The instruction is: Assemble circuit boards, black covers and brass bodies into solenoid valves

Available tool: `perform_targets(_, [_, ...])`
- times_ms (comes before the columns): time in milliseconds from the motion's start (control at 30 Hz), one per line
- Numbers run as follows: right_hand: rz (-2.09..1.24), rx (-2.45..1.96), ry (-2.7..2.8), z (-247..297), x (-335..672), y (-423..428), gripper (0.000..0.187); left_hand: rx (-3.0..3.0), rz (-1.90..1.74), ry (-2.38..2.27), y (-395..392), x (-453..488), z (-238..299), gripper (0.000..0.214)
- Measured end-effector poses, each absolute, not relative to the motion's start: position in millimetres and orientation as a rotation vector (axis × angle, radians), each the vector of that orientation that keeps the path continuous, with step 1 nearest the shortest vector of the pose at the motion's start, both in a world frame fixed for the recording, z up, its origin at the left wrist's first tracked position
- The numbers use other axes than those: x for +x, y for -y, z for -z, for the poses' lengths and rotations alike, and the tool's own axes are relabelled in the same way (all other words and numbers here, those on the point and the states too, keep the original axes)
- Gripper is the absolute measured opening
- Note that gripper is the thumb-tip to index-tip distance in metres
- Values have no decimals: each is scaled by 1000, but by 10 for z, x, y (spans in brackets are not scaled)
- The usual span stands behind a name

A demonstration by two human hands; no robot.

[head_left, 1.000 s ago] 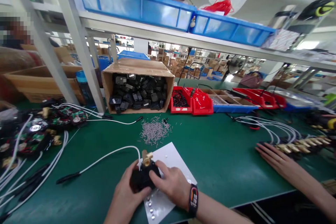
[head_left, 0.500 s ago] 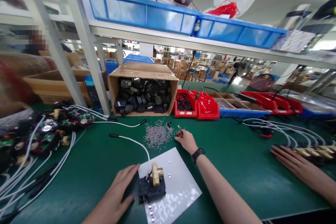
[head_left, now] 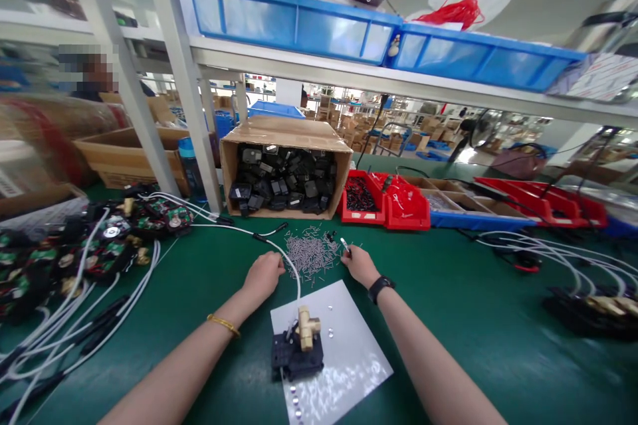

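Note:
My left hand (head_left: pixel 266 273) is at the left edge of a pile of small metal screws (head_left: pixel 310 256), fingers curled closed; what is in them, if anything, is hidden. My right hand (head_left: pixel 359 265), with a black watch on its wrist, pinches a slim white-and-black tool (head_left: pixel 345 246) at the pile's right side. I cannot tell the tool's kind. Nearer to me, a black housing (head_left: pixel 298 357) with a brass valve fitting (head_left: pixel 308 330) on top rests on a white sheet (head_left: pixel 343 358). A white cable (head_left: pixel 286 257) runs from it past the left hand.
A cardboard box (head_left: pixel 286 126) of black housings stands behind the screws. Red bins (head_left: pixel 407 204) and a blue divided tray (head_left: pixel 473 220) are to its right. Circuit assemblies with cables (head_left: pixel 114 229) lie left; more brass-fitted units (head_left: pixel 588 312) lie right. A shelf (head_left: pixel 319 70) spans overhead.
My left hand has moved forward from beside the black housing to the screws and closed. The cable's end has shifted away from me. Another person's hand at the right has left view.

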State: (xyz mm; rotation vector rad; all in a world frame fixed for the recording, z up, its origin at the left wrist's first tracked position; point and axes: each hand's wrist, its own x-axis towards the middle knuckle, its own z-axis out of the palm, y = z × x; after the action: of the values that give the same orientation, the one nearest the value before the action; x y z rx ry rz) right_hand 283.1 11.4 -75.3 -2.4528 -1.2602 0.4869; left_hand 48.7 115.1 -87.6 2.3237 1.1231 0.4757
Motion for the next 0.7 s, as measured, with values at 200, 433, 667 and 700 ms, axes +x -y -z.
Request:
perform_targets(200, [-480,-2509,1235,789,2668,-132,22,2097,-736,-1142,-972,196,888,18])
perform_targets(433, [-504,-2530,1277,833,2560,-279,21,2012,-711,-1161,-888,-144,917,22])
perform_targets(667, [-459,-2355,1286,737,2573,-146,18,2335,-642,-1044,-820,-176,838,13])
perform_targets(700, [-448,-2314,1268,707,2573,-107,16,2356,-626,-1033,-826,-185,834,13])
